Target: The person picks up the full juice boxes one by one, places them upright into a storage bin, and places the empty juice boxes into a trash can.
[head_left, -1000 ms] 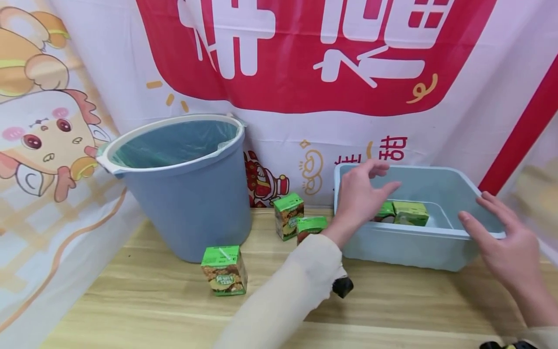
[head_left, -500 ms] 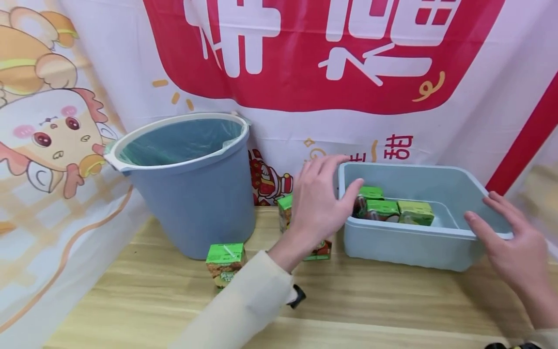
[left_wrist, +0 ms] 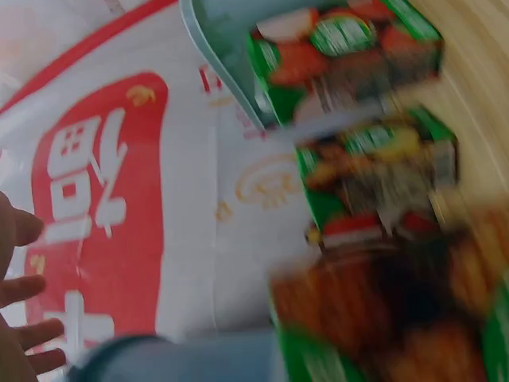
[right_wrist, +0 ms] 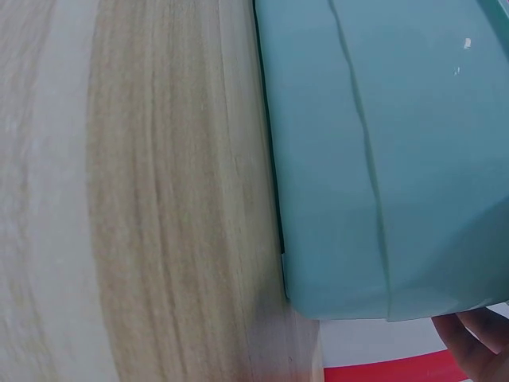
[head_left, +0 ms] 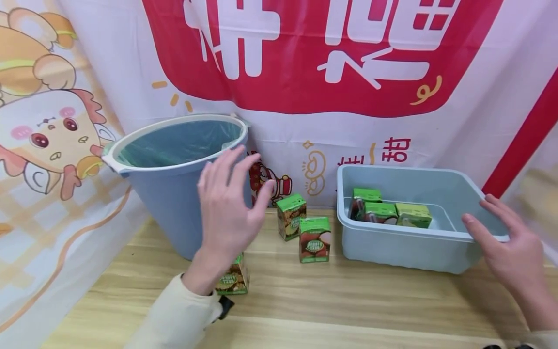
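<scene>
Head view: left hand [head_left: 226,203], raised, fingers spread wide, holding nothing, before a tall blue plastic bin with white rim and clear liner [head_left: 176,208]. Small cardboard carton with green top and brown-printed face [head_left: 236,280], partly hidden by the left wrist; upright on the pale wood-grain surface [head_left: 348,310], long axis vertical, printed face to the camera. Two like cartons, likewise upright, between bin and tub: one red-printed [head_left: 315,245], one brown-printed [head_left: 289,220] just behind it to the left. Rectangular pale-blue plastic tub [head_left: 405,247], long axis left to right, several green-topped cartons [head_left: 380,211] in its left half. Right hand [head_left: 514,247] grips the tub's right near corner, thumb and fingers over the rim. Left wrist view: spread fingers [left_wrist: 30,333] at left edge; three cartons, nearest blurred, long axes across the frame, tops leftward. Right wrist view: tub wall, fingers at its end, lower right.
</scene>
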Action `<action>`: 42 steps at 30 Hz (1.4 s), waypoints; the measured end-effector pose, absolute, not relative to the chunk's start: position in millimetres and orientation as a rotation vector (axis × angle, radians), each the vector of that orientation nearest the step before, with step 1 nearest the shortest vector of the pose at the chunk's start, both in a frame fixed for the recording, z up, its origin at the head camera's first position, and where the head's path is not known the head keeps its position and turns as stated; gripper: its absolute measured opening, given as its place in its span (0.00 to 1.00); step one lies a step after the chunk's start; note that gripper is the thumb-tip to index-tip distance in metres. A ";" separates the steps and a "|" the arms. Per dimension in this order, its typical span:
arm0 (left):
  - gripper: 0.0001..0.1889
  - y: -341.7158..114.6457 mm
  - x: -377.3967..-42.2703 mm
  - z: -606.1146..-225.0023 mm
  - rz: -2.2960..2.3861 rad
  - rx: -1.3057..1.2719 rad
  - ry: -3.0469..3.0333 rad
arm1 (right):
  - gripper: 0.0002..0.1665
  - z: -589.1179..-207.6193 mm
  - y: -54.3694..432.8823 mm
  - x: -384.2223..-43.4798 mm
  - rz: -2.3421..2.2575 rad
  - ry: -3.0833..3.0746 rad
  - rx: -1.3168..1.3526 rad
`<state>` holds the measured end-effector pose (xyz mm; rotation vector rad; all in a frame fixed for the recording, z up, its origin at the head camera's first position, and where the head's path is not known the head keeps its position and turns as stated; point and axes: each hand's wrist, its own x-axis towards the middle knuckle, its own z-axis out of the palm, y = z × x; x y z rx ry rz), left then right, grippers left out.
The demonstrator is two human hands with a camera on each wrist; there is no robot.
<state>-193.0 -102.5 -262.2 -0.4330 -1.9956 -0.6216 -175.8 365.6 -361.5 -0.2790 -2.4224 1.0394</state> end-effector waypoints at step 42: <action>0.23 -242.1 -211.3 -272.4 -0.731 -0.203 -1.671 | 0.48 -340.2 367.4 -173.9 0.919 -2.569 -0.224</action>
